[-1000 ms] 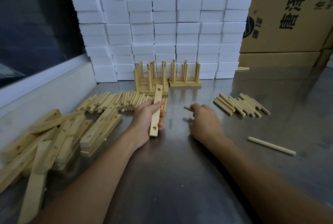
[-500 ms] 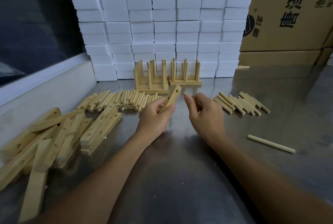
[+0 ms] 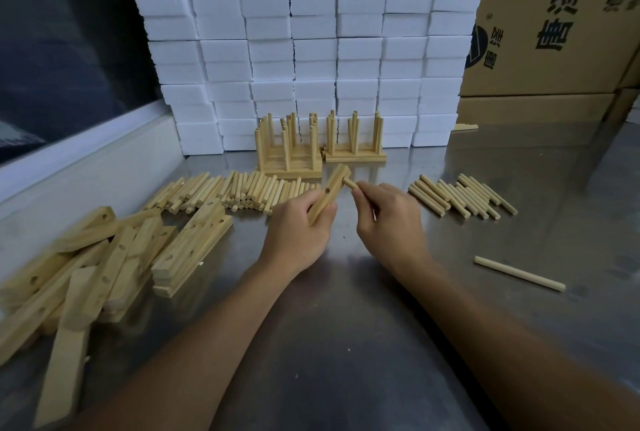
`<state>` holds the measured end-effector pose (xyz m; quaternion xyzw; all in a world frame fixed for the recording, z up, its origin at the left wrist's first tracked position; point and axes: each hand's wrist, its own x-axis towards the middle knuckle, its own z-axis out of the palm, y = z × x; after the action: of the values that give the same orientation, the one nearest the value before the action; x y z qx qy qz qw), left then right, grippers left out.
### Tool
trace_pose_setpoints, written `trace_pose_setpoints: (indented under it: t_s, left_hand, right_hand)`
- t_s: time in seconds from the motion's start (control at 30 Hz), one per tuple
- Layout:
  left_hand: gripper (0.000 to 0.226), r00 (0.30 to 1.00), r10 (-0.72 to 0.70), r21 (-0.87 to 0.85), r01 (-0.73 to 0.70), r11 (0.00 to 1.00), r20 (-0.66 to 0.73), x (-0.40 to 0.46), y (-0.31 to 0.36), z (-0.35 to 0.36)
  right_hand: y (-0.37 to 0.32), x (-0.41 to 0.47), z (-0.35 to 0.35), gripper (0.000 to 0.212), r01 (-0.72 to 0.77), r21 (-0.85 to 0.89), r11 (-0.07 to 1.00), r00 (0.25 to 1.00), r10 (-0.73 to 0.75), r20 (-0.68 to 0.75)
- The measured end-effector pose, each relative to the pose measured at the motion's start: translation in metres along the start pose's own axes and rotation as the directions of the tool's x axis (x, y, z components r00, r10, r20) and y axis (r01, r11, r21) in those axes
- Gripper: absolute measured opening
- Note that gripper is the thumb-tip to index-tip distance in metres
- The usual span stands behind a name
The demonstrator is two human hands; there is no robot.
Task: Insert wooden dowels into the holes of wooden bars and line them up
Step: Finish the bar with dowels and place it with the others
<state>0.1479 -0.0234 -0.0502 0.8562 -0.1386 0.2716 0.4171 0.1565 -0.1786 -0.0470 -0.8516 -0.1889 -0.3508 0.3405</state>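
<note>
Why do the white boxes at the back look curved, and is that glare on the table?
Head view: the wide-angle lens bows the stack of white boxes; the metal table shows soft, dull reflections and faint shadows under both arms; the bars at lower left look smeared near the edge.

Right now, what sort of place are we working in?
Most likely a small workshop or packing area: a bare metal bench, a wall of stacked white boxes, printed cardboard cartons, and batches of wooden bars awaiting dowels.
</note>
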Motion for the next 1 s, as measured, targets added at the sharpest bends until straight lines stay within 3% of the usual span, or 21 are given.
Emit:
trace_pose_setpoints:
  t_s: [0.17, 0.47, 0.63, 0.83, 0.9, 1.0]
  left_hand:
    - [0.028, 0.994, 0.112, 0.124, -0.11, 0.986, -0.007, -0.004, 0.006, -0.003]
    - [0.025, 0.984, 0.178, 0.258, -0.178, 0.95, 0.023, -0.007, 0.008, -0.009]
    - [0.023, 0.977, 0.206, 0.283, -0.214, 0.935, 0.058, -0.009, 0.008, -0.011]
    - [0.02, 0.972, 0.219, 0.301, -0.233, 0.925, 0.08, -0.008, 0.007, -0.012]
    - [0.021, 0.974, 0.218, 0.304, -0.228, 0.925, 0.066, -0.009, 0.007, -0.01]
    - [0.024, 0.979, 0.204, 0.281, -0.201, 0.938, 0.021, -0.008, 0.007, -0.007]
  right_hand:
    - [0.001, -0.001, -0.001, 0.027, 0.002, -0.082, 0.997, 1.0, 0.0, 0.024]
    - [0.001, -0.003, 0.0, 0.028, -0.002, -0.113, 0.994, 0.999, 0.006, 0.039]
    - [0.001, 0.001, 0.002, 0.022, -0.261, 0.075, 0.963, 0.961, 0.251, 0.118]
    - [0.006, 0.011, -0.007, 0.034, -0.548, 0.265, 0.793, 0.828, 0.47, 0.307]
    - [0.006, 0.012, -0.009, 0.032, -0.572, 0.322, 0.754, 0.814, 0.474, 0.336]
    - [0.003, 0.01, -0.008, 0.025, -0.484, 0.362, 0.797, 0.873, 0.409, 0.267]
